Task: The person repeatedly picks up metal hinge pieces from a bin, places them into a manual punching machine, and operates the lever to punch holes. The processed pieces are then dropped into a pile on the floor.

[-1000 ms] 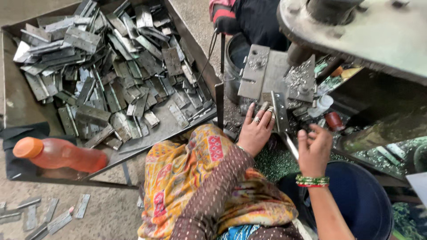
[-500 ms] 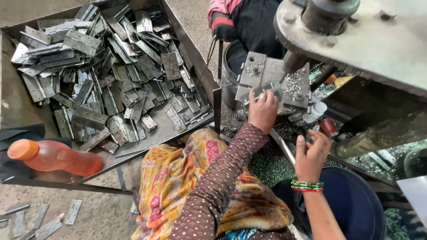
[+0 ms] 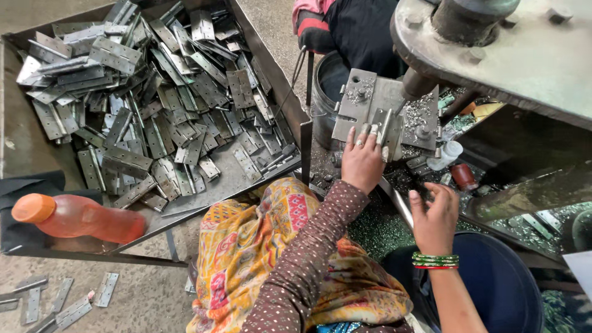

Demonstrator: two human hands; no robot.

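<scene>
My left hand (image 3: pixel 362 161) reaches forward onto a grey steel fixture plate (image 3: pixel 361 92) under a drill spindle (image 3: pixel 419 83). Its fingertips press a narrow metal hinge (image 3: pixel 386 128) that stands against the plate's front edge. My right hand (image 3: pixel 435 217), with green bangles at the wrist, hovers lower right of the plate with fingers spread and nothing in it. Metal shavings (image 3: pixel 422 111) lie on the plate's right side. A patterned orange and yellow cloth (image 3: pixel 259 246) covers my lap.
A large steel tray (image 3: pixel 28 154) at left holds several loose hinges (image 3: pixel 154 92) and an orange bottle (image 3: pixel 80 219). Another person (image 3: pixel 345 31) sits beyond a metal bucket (image 3: pixel 324 92). The drill press head (image 3: pixel 505 43) overhangs at top right. A blue tub (image 3: pixel 499 290) is lower right.
My left hand moved forward from the table edge up onto the fixture plate with the hinge. My right hand shifted slightly and spread its fingers.
</scene>
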